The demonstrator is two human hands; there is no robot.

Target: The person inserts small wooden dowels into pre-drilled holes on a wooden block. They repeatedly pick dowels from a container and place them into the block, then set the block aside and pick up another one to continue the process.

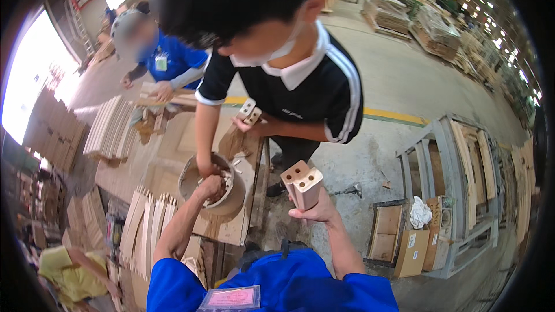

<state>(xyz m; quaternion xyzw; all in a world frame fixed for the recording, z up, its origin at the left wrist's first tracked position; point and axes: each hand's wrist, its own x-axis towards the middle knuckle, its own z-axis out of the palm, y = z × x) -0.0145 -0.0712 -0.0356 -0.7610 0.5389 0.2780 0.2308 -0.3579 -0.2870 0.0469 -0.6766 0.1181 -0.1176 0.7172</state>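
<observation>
My left hand [210,189] reaches into a round grey bucket [233,201] of short wooden dowels [227,180]. Its fingers are curled down among the dowels, and what they hold is hidden. Off to the right, my right hand [321,209] is wrapped round two pale wooden legs [304,189] held side by side, with drilled holes in their upper ends. A co-worker in a black shirt stands opposite, one hand [207,166] in the same bucket. That person's other hand [250,125] holds similar drilled wooden pieces [250,112].
The bucket stands on a worktable [173,164] with stacked wooden strips [144,225] at its left. Another person in blue [173,63] works beyond. On the right are a grey metal rack [428,167], a cardboard box [411,251] and a hammer-like tool [352,190] on the floor.
</observation>
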